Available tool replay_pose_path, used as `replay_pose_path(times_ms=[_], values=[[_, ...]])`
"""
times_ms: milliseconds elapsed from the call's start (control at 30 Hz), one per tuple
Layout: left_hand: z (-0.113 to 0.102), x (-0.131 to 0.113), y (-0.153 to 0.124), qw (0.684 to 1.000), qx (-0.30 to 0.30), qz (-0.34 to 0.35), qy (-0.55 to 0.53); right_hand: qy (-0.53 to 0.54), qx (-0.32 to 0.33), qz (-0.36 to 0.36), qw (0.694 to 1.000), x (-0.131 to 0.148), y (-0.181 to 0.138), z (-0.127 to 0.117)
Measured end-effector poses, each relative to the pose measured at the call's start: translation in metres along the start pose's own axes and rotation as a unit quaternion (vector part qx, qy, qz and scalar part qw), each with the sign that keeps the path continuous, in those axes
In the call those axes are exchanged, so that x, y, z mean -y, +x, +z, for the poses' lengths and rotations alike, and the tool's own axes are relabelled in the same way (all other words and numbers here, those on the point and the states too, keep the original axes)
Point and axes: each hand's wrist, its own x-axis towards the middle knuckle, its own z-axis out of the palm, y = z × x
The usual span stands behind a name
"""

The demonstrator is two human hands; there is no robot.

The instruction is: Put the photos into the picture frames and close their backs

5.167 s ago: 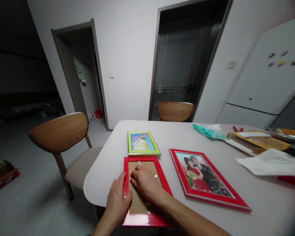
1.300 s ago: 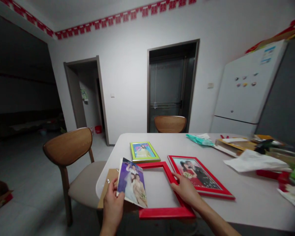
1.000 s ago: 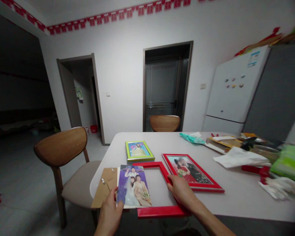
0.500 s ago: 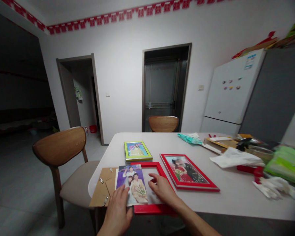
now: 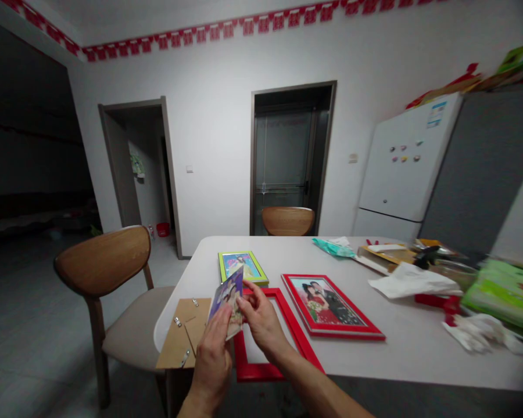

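Observation:
A photo print (image 5: 228,293) is tilted up between my two hands, above the left part of an empty red picture frame (image 5: 287,310). My left hand (image 5: 215,345) grips its lower left side, fingers over the picture face. On its right edge, my right hand (image 5: 259,316) pinches with thumb and fingers. To the left lies a brown backing board (image 5: 178,325) with metal clips, partly hidden by my left hand. Behind the print is a green-framed picture (image 5: 261,273). Right of the empty frame lies a second red-framed picture (image 5: 331,303) showing a couple.
Along the table's right side are a teal packet (image 5: 333,247), white paper (image 5: 412,283), white gloves (image 5: 479,334) and a green package (image 5: 503,293). A wooden chair (image 5: 104,255) stands at the left, another chair (image 5: 287,221) at the far side.
The print has been lifted off the backing board and the red frame and tilted up. My right hand has moved left and closed on its edge; my left hand now grips it too.

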Motion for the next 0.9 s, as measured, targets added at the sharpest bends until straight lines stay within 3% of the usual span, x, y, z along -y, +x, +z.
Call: replay_pose_path(times_ms=[100,200,267,367,467,633,733,900], values=[[0.000,-0.012,0.008,0.977,-0.101,-0.107,-0.156,-0.024,-0.026,0.016,0.999,-0.001,-0.004,-0.003],[0.011,-0.024,0.010,0.911,-0.167,-0.215,-0.311,-0.035,-0.079,0.133,0.987,-0.020,-0.008,-0.014],[0.021,-0.030,0.008,0.873,-0.169,-0.243,-0.387,0.030,-0.082,0.195,0.977,-0.029,-0.009,-0.022],[0.032,-0.031,0.003,0.852,-0.125,-0.262,-0.435,0.109,-0.083,0.161,0.977,-0.028,-0.006,-0.037],[0.031,-0.022,0.001,0.878,-0.075,-0.274,-0.386,0.079,-0.088,0.141,0.983,-0.016,0.002,-0.061],[0.021,-0.012,-0.001,0.938,0.016,-0.252,-0.238,-0.042,-0.051,0.192,0.979,-0.015,0.017,-0.100],[0.024,-0.014,-0.009,0.953,0.055,-0.226,-0.194,-0.068,-0.043,0.200,0.976,-0.026,0.022,-0.107],[0.033,-0.016,-0.023,0.974,0.186,-0.126,-0.021,-0.131,-0.040,0.200,0.970,-0.041,0.029,-0.100]])
